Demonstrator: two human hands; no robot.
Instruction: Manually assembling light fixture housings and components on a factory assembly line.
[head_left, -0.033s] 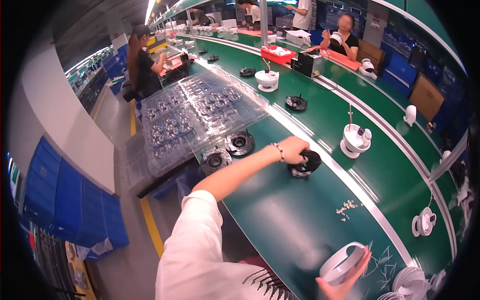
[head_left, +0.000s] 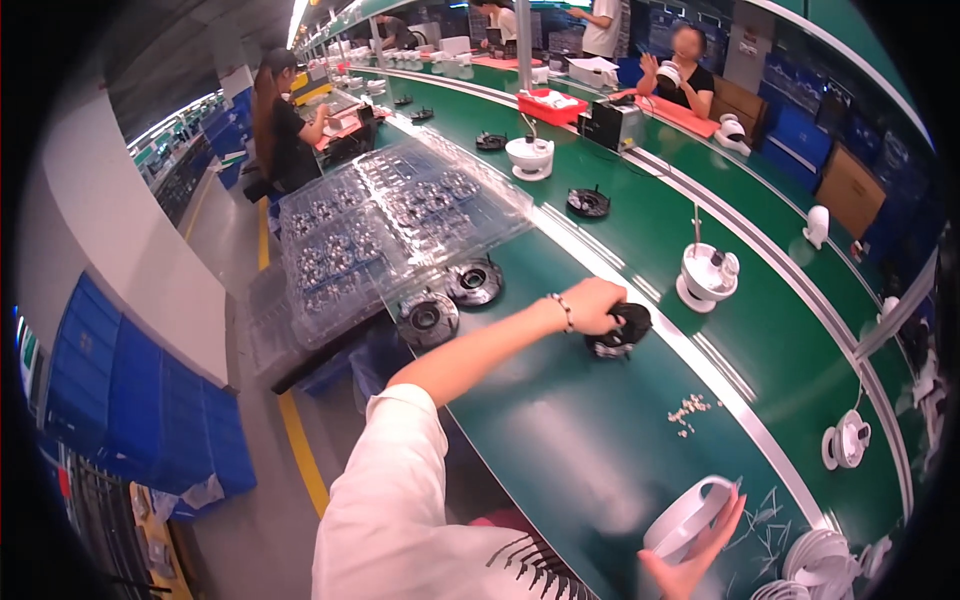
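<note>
My left hand (head_left: 597, 306) reaches across the green worktop, its fingers closed on the upper rim of a black round plastic part (head_left: 620, 332). That part is tilted up on its edge, close to the metal strip along the belt. Whether it touches the worktop I cannot tell. At the lower right, my right hand (head_left: 690, 565) is closed around a white plastic ring (head_left: 688, 517), thumb on the near side and fingers along the far side. Two more black round parts, one (head_left: 428, 318) nearer and one (head_left: 473, 283) farther, lie beside my left forearm.
Clear plastic trays (head_left: 400, 215) of small parts stand at the left. Small pale pieces (head_left: 688, 412) lie scattered on the worktop (head_left: 560, 420). Thin clear strips (head_left: 765, 525) and stacked white rings (head_left: 815, 560) are at the lower right. A white assembly (head_left: 707, 278) stands on the belt.
My left hand has moved slightly to the right with the black round part, which has turned a little. My right hand still holds the white ring, almost unmoved.
</note>
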